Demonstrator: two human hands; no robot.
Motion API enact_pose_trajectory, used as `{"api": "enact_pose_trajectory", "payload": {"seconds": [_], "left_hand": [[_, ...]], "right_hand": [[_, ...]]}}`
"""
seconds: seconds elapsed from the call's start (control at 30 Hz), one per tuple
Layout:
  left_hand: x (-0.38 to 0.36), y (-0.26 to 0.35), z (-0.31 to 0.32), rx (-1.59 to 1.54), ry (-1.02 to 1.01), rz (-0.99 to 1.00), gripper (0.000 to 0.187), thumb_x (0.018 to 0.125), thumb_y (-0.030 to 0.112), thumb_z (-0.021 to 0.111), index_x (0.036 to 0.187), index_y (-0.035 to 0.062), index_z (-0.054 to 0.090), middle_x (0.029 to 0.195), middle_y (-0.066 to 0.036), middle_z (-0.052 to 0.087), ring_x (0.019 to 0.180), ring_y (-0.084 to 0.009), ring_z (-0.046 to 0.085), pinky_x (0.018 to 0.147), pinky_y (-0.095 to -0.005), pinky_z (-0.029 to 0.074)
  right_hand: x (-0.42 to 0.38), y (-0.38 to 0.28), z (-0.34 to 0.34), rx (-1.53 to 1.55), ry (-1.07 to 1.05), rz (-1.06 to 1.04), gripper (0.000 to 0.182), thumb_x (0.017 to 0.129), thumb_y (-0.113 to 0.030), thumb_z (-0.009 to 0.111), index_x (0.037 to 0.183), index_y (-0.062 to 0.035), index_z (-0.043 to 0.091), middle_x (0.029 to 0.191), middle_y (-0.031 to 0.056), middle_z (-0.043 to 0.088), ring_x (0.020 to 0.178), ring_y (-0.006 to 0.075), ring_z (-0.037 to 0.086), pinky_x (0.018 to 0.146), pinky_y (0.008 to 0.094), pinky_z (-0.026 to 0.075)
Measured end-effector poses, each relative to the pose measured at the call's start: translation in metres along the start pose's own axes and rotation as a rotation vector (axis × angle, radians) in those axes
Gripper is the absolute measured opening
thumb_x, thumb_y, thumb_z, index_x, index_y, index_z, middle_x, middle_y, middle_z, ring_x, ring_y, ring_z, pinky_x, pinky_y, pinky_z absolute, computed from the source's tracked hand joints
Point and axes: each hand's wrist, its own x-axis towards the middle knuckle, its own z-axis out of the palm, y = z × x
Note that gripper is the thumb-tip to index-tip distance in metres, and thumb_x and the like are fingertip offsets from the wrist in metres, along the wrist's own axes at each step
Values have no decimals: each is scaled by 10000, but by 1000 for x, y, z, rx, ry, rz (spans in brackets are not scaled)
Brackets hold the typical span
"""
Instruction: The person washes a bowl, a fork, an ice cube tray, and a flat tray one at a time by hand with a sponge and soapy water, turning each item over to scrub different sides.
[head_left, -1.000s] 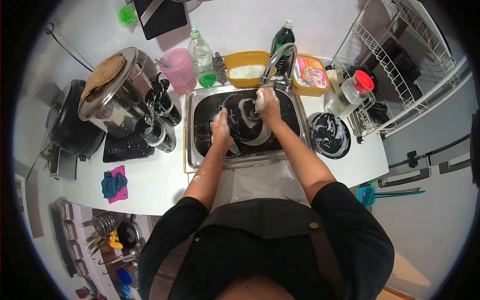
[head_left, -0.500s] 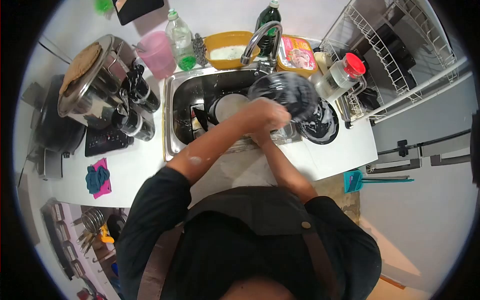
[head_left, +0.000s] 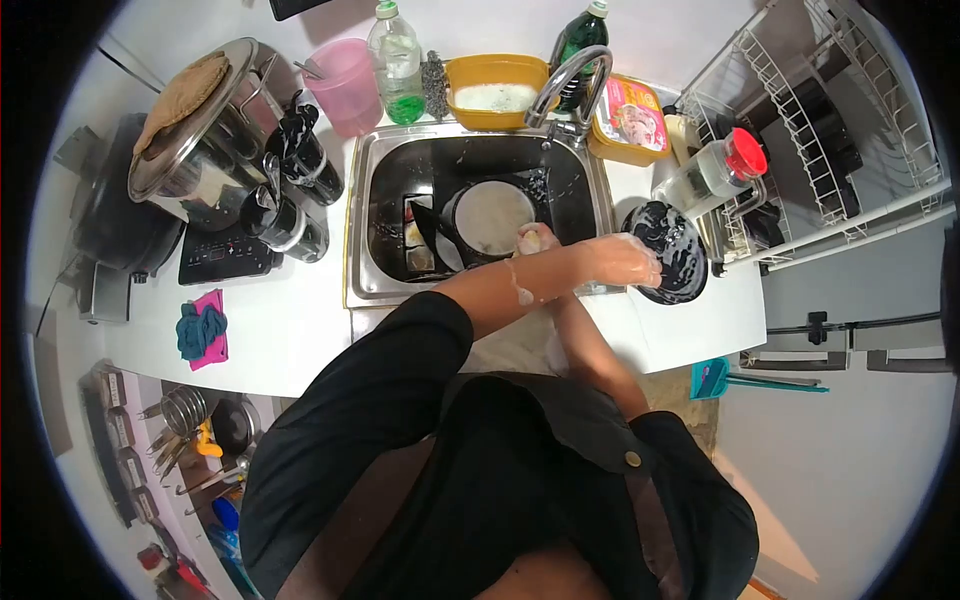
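Note:
My left hand (head_left: 630, 262) reaches across to the right of the sink, wet with suds. Its fingers are closed at the near edge of a soapy bowl (head_left: 670, 240), which sits on the counter and looks dark with white foam streaks. My right hand (head_left: 537, 238) is over the sink's right side, partly behind my left forearm. Its foamy fingers are curled, and what they hold is hidden. Just left of it, in the sink (head_left: 385, 285), rests a round pan with a greyish inside (head_left: 493, 215). A black handle-like piece (head_left: 430, 225) and other dishes lie beside the pan.
The faucet (head_left: 575, 85) arches over the sink's back right corner. Behind the sink stand a yellow tub (head_left: 490, 115), soap bottles (head_left: 397, 65) and a pink cup (head_left: 345, 90). A red-lidded jug (head_left: 710, 175) and wire rack (head_left: 790, 110) are right; a steel pot (head_left: 210, 150) is left.
The clear bowl held up over the sink has gone down to the right, onto the soapy dish's spot. My left hand moved right with it. The view has shifted slightly.

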Motion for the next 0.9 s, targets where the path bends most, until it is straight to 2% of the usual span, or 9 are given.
{"api": "enact_pose_trajectory", "payload": {"seconds": [0.1,0.2,0.23,0.37,0.4,0.47,0.57,0.77,0.9], "left_hand": [[-13,0,-4,75,-5,17,173,746,127,502,904,111,572,908,-21,574,912,-208,554,850,-350,422],[-40,-6,-17,129,359,17,312,718,112,523,1022,125,589,1007,-27,589,952,-234,543,886,-362,377],[-57,-21,-20,74,387,-121,356,699,96,530,1049,123,587,1027,-38,590,960,-249,537,884,-366,376],[-172,-92,-15,287,627,-942,321,665,24,547,981,60,587,957,-126,585,942,-322,517,837,-398,416],[-195,-92,-14,482,525,-1164,266,684,38,554,947,15,593,933,-171,586,931,-305,530,859,-382,415],[-230,-92,-2,389,98,-1572,241,735,95,562,956,7,596,944,-182,596,926,-312,561,846,-395,439],[-235,-97,0,113,26,-1771,271,748,177,592,955,3,600,972,-201,600,921,-328,586,820,-412,464],[-247,-112,-4,84,-200,-1610,281,734,212,597,963,48,598,955,-192,611,928,-345,586,777,-412,488],[-238,-106,-24,-72,-16,-1556,231,763,175,554,970,76,576,949,-184,609,921,-361,582,754,-408,496]], "right_hand": [[0,4,-1,26,-47,-4,164,806,-214,597,909,-92,562,839,13,572,742,124,540,649,264,442],[-4,27,6,347,1,31,165,823,-179,567,952,-77,548,873,27,574,784,136,544,688,268,437],[-11,21,6,552,81,89,168,824,-165,561,964,-74,543,875,29,569,786,135,538,697,267,432],[-6,-18,-24,359,-2,145,146,797,-131,573,923,-60,557,814,38,545,741,121,507,682,264,422],[-7,-18,-23,377,-4,208,134,794,-127,572,905,-53,562,803,47,544,730,123,506,673,271,426],[-6,-18,-20,366,11,202,116,789,-127,580,874,-50,564,786,44,537,717,113,505,654,264,424],[-5,-14,-19,385,31,225,120,784,-128,591,874,-54,562,779,43,532,715,114,504,650,262,423],[-7,-12,-19,418,27,244,135,775,-137,616,881,-70,567,782,40,533,719,114,499,652,259,419],[-5,-10,-18,355,37,227,133,781,-155,618,877,-74,572,780,33,533,721,113,495,654,259,418]]}}
